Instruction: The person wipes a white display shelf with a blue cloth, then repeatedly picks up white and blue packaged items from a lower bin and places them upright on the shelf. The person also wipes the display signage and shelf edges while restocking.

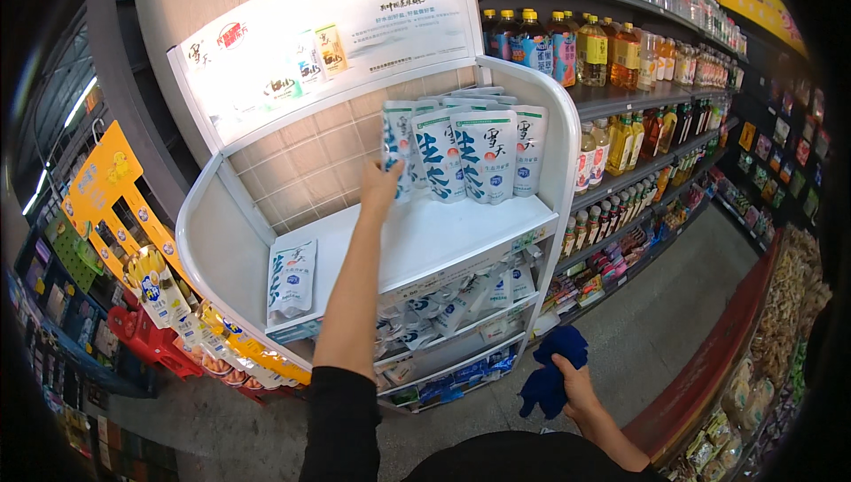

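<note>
My left hand (pixel 382 186) reaches over the top shelf (pixel 346 249) of a white display stand. It grips the edge of a white-and-blue pouch (pixel 397 126) at the left end of a group. Several matching upright pouches (pixel 488 156) stand close together to the right of that one, some partly hidden behind others. A single pouch (pixel 292 279) of the same kind stands apart at the shelf's left end. Low on the right, my right hand (pixel 577 382) holds a crumpled dark blue cloth (pixel 555 369) above the floor.
Lower stand tiers hold jumbled pouches (pixel 459 302) and blue packets (pixel 465 375). Drink bottles (pixel 592 49) fill the shelving on the right. Snack bags (pixel 156 289) hang from a yellow rack at left, near red plastic stools (pixel 143 339). A red-sided bin (pixel 705 362) borders the aisle.
</note>
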`<state>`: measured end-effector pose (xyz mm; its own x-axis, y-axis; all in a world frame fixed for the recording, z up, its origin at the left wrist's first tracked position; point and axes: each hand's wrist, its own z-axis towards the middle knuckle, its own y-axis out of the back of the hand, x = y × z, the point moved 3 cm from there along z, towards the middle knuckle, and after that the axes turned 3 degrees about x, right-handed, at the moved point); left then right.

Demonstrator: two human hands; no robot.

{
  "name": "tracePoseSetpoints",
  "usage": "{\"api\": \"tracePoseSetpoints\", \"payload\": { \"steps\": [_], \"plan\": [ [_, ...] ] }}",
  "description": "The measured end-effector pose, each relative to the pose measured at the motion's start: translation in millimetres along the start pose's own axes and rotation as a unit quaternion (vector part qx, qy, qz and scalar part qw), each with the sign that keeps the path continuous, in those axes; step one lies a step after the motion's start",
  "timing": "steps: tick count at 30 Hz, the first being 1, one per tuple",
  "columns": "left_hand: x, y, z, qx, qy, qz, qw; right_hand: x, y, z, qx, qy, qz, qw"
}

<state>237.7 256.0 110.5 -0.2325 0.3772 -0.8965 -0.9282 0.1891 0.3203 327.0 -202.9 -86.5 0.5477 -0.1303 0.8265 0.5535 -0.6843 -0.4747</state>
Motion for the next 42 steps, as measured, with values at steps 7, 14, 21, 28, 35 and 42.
{"api": "tracePoseSetpoints", "payload": {
  "steps": [7,14,21,28,35,42],
  "plan": [
    [-35.5,79.5,-105.8,0.178,-0.007,-0.422,0.889,54.3,-74.8,-0.8,0.178,0.253,-0.333,0.891],
    [-2.9,40.0,-284.9,0.107,0.169,-0.557,0.806,73.9,-204.2,-54.8,0.291,0.535,-0.554,0.568],
    [32.2,44.0,-337.8,0.063,0.051,-0.367,0.927,47.0,-239.7,-4.5,0.177,0.502,-0.446,0.719],
    [27.7,58.9,-356.0,0.185,0.145,-0.489,0.840,70.5,-216.8,76.6,0.252,0.068,-0.010,0.965],
    [32.0,30.2,-319.7,0.128,0.227,-0.518,0.814,-17.3,-205.5,40.1,0.418,-0.098,0.055,0.902],
    [35.4,27.0,-292.8,0.001,0.113,-0.424,0.898,-28.4,-187.8,13.2,0.327,0.005,-0.007,0.945]
  ]
}}
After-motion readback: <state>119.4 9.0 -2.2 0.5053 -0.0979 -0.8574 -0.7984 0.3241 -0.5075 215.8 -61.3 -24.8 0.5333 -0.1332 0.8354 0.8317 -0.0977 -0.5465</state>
